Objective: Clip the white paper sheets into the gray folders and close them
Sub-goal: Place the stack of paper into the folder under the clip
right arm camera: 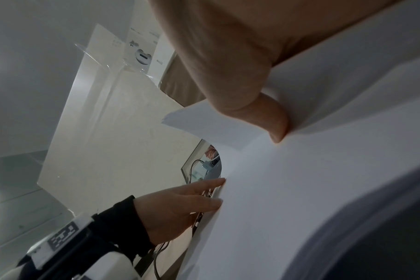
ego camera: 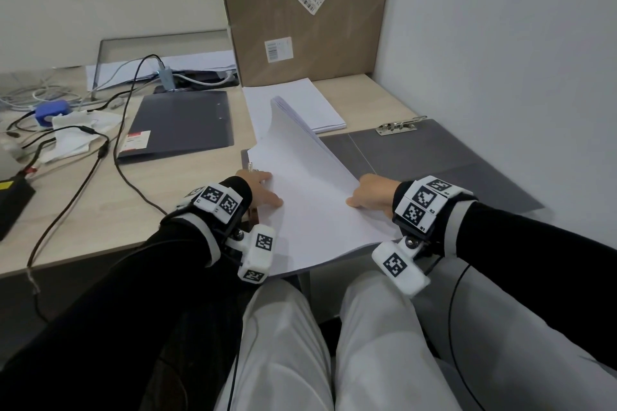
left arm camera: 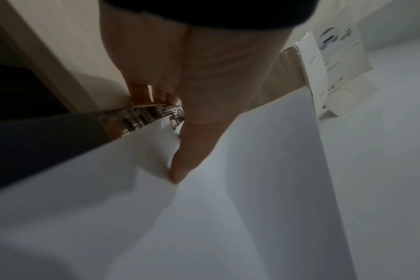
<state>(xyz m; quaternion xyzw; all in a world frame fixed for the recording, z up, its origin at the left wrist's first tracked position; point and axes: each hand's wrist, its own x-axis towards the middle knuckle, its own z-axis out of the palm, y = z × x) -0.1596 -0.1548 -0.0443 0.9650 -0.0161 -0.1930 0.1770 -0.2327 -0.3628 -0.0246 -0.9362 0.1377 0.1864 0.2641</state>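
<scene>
An open gray folder (ego camera: pixel 434 157) lies on the desk in front of me. A stack of white paper sheets (ego camera: pixel 307 183) covers its left half, with the far end bowed upward. My right hand (ego camera: pixel 367 195) pinches the sheets' right edge, thumb (right arm camera: pixel 271 121) on top of the paper (right arm camera: pixel 300 189). My left hand (ego camera: pixel 263 190) rests on the left edge. Its thumb (left arm camera: pixel 180 166) presses the paper (left arm camera: pixel 228 208) and its straight fingers reach a metal clip (left arm camera: pixel 151 113). That clip (ego camera: pixel 250 167) sticks up beside the left hand (right arm camera: pixel 175 208). A second metal clip (ego camera: pixel 400 126) sits on the right half.
A closed gray folder (ego camera: pixel 180 125) lies at the left. Another white paper stack (ego camera: pixel 300 103) sits behind the folder, in front of a tall cardboard box (ego camera: pixel 300 10). Cables (ego camera: pixel 100 150), tissue and a blue object (ego camera: pixel 50 113) clutter the far left. A wall bounds the right.
</scene>
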